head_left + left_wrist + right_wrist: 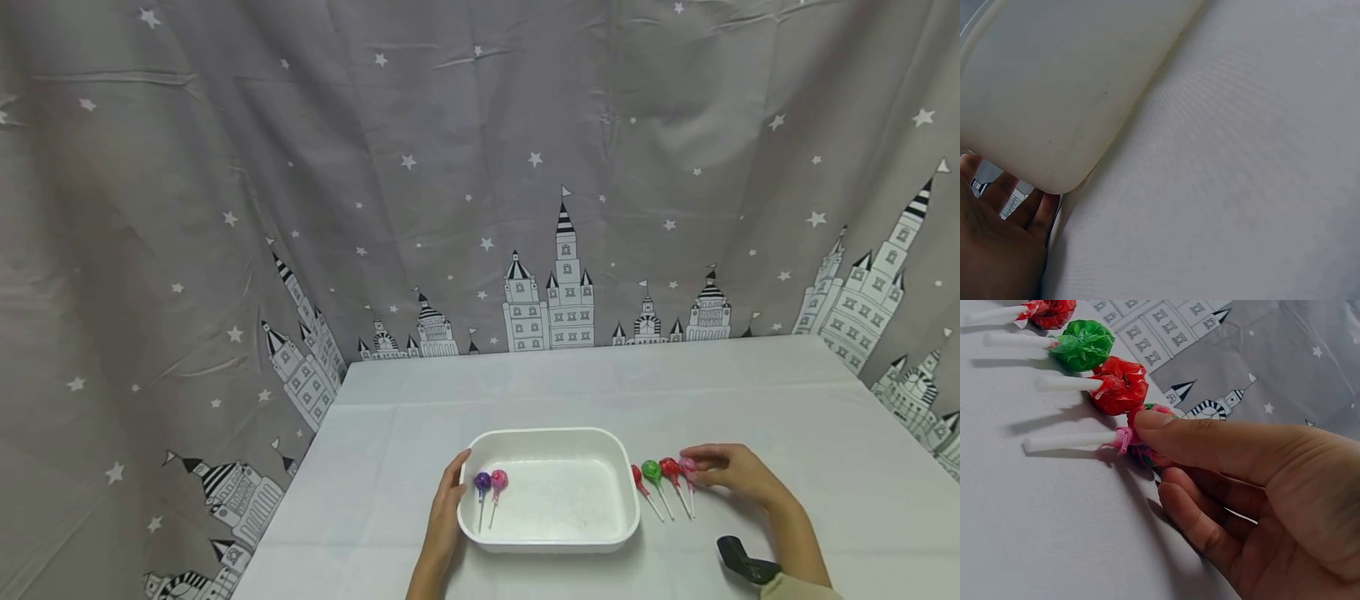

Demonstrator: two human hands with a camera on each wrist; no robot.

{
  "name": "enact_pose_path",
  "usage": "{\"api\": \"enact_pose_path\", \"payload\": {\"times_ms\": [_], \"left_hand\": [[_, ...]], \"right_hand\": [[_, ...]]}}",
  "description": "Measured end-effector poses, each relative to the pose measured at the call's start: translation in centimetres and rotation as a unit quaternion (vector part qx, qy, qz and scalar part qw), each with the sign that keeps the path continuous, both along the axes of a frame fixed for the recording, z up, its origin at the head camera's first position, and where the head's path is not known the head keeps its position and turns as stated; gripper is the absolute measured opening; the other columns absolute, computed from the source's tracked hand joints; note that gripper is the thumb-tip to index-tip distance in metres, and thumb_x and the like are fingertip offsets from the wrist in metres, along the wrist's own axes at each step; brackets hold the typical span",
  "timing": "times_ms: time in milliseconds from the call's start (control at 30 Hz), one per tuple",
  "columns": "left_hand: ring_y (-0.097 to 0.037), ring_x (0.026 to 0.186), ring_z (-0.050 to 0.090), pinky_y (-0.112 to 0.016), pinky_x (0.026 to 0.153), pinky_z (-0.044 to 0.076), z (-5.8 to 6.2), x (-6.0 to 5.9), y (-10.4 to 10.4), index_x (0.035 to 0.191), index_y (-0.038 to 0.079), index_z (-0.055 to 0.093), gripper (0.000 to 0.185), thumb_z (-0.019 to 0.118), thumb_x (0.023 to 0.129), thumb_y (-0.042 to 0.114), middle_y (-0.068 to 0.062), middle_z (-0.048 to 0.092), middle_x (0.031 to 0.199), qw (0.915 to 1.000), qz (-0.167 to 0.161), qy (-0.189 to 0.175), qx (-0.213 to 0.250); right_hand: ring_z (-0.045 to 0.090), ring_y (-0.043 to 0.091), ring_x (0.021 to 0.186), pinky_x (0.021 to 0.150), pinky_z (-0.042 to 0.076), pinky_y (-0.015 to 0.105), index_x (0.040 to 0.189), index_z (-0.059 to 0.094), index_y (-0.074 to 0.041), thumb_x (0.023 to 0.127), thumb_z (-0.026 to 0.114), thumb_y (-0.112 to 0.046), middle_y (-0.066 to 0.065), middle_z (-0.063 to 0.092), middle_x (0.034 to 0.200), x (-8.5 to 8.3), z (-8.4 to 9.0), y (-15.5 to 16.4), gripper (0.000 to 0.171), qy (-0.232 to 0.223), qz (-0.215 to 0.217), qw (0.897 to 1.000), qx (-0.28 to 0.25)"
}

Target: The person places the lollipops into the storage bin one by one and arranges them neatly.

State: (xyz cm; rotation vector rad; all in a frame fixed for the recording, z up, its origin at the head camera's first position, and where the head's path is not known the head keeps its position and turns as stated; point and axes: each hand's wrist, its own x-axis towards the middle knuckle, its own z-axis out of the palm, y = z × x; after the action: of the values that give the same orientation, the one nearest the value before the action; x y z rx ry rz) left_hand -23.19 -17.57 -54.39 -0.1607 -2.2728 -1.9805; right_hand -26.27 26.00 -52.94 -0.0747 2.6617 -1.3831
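Note:
My left hand (446,507) holds the left side of a white plastic tray (555,547), its fingers against the end wall in the left wrist view. Inside the tray, to the left, lie a purple lollipop (482,481) and a pink lollipop (498,479), sticks toward me. On the table right of the tray, my right hand (738,475) pinches the wrapped head of another pink lollipop (1124,439) between thumb and fingers. Its white stick points away from the palm. Beside it lie a red lollipop (1119,386), a green lollipop (1083,345) and another red one.
A white cloth covers the table (405,433). Behind it hangs a grey curtain (450,167) printed with white stars and castles. A black strap end (742,562) sticks out by my right wrist.

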Motion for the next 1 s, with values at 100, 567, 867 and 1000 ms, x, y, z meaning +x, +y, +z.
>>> {"api": "enact_pose_path", "payload": {"times_ms": [100,567,867,1000], "left_hand": [[-0.03,0.138,0.014,-0.04,0.111,0.008,0.8,0.3,0.1,0.139,0.007,0.038,0.051,0.03,0.09,-0.004,-0.017,0.025,0.148,1.0,-0.002,-0.003,0.004],[-0.032,0.137,0.015,-0.041,0.111,0.01,3.0,1.4,0.8,0.139,0.001,0.036,0.05,0.03,0.09,-0.005,-0.021,0.026,0.147,0.9999,-0.003,-0.011,-0.002],[-0.031,0.138,0.015,-0.041,0.111,0.009,3.1,1.3,0.8,0.139,0.001,0.036,0.05,0.03,0.089,-0.005,-0.02,0.025,0.147,0.9998,-0.005,-0.016,0.005],[-0.033,0.137,0.014,-0.043,0.111,0.01,3.1,1.3,0.8,0.138,0.001,0.037,0.05,0.03,0.089,-0.004,-0.021,0.025,0.147,0.9999,-0.003,-0.013,-0.001]], "right_hand": [[0.059,0.026,0.092,0.085,0.045,0.053,0.111,0.063,0.003,0.071,0.077,-0.022,0.012,0.065,0.1,-0.1,0.0,-0.2,0.049,-0.004,-0.006,1.0,0.006],[0.059,0.021,0.087,0.083,0.046,0.051,0.109,0.064,0.001,0.073,0.075,-0.032,0.007,0.065,0.095,0.0,0.0,0.3,0.05,-0.003,-0.006,1.0,0.01],[0.059,0.021,0.088,0.083,0.047,0.048,0.109,0.064,0.0,0.075,0.074,-0.03,0.008,0.066,0.097,0.4,1.2,0.3,0.046,0.029,0.004,1.0,0.0],[0.057,0.023,0.094,0.082,0.045,0.048,0.111,0.065,-0.003,0.076,0.073,-0.031,0.009,0.065,0.103,0.5,2.0,0.1,0.045,0.033,0.002,0.999,-0.007]]}}
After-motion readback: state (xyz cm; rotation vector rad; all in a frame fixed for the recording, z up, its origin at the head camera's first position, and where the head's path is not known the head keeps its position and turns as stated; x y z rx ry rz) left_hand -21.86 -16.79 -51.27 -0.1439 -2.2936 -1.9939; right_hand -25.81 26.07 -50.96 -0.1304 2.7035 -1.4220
